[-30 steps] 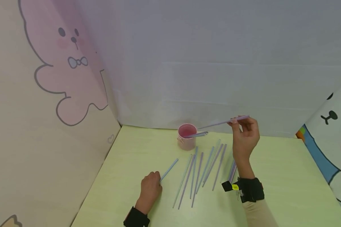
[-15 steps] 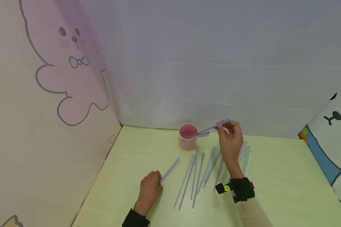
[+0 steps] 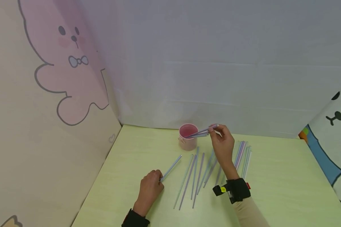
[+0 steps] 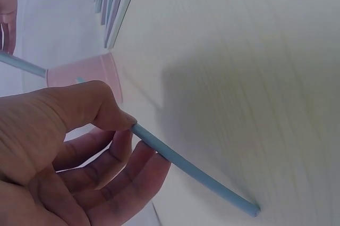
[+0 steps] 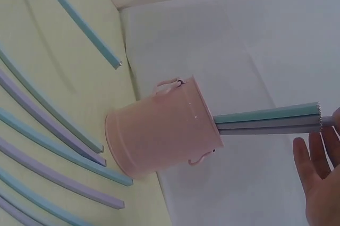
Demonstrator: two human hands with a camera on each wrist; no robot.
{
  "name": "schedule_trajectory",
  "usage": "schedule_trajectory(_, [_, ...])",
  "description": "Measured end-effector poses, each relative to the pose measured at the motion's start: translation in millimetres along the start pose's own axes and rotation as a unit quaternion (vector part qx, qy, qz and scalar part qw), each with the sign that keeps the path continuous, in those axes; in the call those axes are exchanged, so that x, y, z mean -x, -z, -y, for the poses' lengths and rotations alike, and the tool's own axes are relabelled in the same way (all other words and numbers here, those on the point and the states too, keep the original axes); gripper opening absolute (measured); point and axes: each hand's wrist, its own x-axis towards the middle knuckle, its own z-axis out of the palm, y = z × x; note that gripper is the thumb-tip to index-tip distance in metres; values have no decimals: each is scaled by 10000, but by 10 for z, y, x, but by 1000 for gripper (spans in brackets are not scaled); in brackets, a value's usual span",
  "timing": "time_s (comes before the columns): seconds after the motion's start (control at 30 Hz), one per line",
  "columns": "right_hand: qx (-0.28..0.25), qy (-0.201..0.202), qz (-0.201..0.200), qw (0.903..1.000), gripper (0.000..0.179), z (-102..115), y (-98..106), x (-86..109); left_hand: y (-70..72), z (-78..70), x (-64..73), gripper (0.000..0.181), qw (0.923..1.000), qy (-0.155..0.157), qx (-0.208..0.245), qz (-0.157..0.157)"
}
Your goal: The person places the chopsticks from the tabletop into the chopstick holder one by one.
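My left hand (image 3: 151, 190) pinches a light-blue straw-like stick (image 3: 171, 168) between thumb and fingers, low over the table's left-middle. The left wrist view shows the stick (image 4: 207, 181) slanting out past the fingertips. At the back stands a small pink bucket (image 3: 186, 144) with little side handles; several mint and lavender sticks (image 5: 268, 119) lean out of its mouth to the right. My right hand (image 3: 224, 146) is at their outer ends, its thumb and fingers pinching a lavender stick (image 3: 211, 127) whose lower end is inside the bucket.
Several pastel sticks (image 3: 191, 183) lie in a loose row on the pale yellow table (image 3: 287, 189), in front of the bucket. More sticks (image 3: 241, 154) lie to the right, partly behind the right forearm. A white sheet (image 3: 216, 78) hangs directly behind the table.
My right hand has moved left and down toward the bucket, sliding the lavender stick further in among the others. The left hand has barely moved, its blue stick shifting slightly up and right.
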Motion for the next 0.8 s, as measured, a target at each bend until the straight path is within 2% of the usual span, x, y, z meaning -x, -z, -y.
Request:
schedule_trajectory(0.13, [322, -114, 93, 9994, 14, 12, -9, 23, 10, -7, 1, 17, 10000, -16, 25, -4])
schedule_trajectory(0.33, [497, -244, 209, 9982, 18, -4, 10, 47, 20, -13, -14, 18, 10000, 0, 51, -5])
schedule_trajectory(0.5, [442, -304, -161, 9984, 19, 2, 85, 115, 19, -40, -24, 20, 9992, -220, 239, -248])
schedule_trajectory(0.6, [251, -387, -486, 9978, 18, -9, 153, 238, 19, -69, -37, 21, 9972, -421, 425, -456])
schedule_trajectory(0.67, [141, -510, -555, 9971, 18, -41, 187, 351, 24, -93, -46, 22, 9952, -554, 579, -558])
schedule_trajectory(0.73, [99, -640, -452, 9969, 16, -111, 205, 489, 29, -121, -59, 22, 9931, -664, 697, -673])
schedule_trajectory(0.8, [21, -803, -179, 9966, 16, -186, 199, 629, 29, -150, -71, 22, 9911, -750, 797, -761])
